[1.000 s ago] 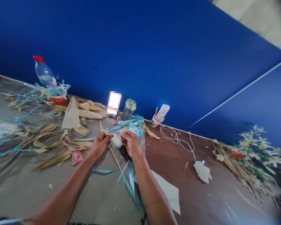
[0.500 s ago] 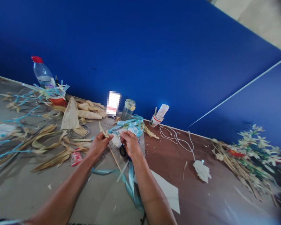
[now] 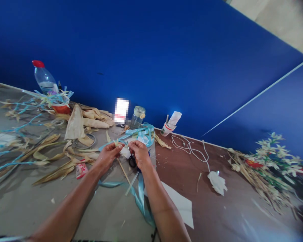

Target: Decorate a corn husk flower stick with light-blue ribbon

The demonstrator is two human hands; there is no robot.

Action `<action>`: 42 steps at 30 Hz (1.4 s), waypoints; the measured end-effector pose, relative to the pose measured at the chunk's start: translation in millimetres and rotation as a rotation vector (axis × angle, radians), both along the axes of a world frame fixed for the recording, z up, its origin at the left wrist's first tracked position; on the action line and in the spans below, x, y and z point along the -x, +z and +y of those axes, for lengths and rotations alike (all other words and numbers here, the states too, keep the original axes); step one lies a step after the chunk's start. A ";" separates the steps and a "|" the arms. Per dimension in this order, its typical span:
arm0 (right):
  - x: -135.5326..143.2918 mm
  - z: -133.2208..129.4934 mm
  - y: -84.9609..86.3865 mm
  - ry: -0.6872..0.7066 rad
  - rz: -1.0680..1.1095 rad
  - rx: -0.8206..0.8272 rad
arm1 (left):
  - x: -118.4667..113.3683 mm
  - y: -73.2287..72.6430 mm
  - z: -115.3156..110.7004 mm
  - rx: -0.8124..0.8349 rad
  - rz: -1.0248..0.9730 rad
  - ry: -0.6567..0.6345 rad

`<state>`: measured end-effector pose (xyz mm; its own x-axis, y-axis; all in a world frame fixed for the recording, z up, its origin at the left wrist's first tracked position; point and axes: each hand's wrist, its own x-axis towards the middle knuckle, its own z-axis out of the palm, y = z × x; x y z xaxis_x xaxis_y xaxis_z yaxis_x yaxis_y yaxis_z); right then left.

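Near the middle of the table, my left hand pinches a small pale husk flower between thumb and fingertips. Just to its right, my right hand is closed in a pinch; what lies between its fingertips is too small to tell. The fingertips of the two hands are close together. Light blue ribbon lies in loops behind my hands, and another length runs down between my forearms. Black scissors handles show beside my right hand. A thin stick lies below the hands.
Dried husks and blue-wrapped stems cover the left side, with a red-capped bottle behind. A glass jar, bright screen and paper cup stand along the blue partition. White cable and flowers lie right.
My left hand has turned slightly, and the husk flower in it now sits more upright and nearer my right fingertips. My right hand has barely shifted. The view has moved slightly.
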<state>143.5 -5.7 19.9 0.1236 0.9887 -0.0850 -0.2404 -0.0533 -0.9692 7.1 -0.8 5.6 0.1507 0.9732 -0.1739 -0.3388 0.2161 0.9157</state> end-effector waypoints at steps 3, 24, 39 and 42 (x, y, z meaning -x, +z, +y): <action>1.6 -2.1 2.2 -0.002 -0.061 -0.011 | -1.3 -1.8 -0.3 -0.051 0.025 -0.066; -23.7 9.3 -1.2 -0.274 -0.094 -0.022 | 3.1 -8.0 4.0 -0.148 0.193 0.025; -17.6 -27.3 24.4 0.355 -1.715 0.164 | 5.2 -6.8 6.3 -0.122 0.161 0.139; -11.7 -31.0 17.0 0.374 -1.832 0.096 | 4.3 -6.7 6.3 -0.133 0.130 0.145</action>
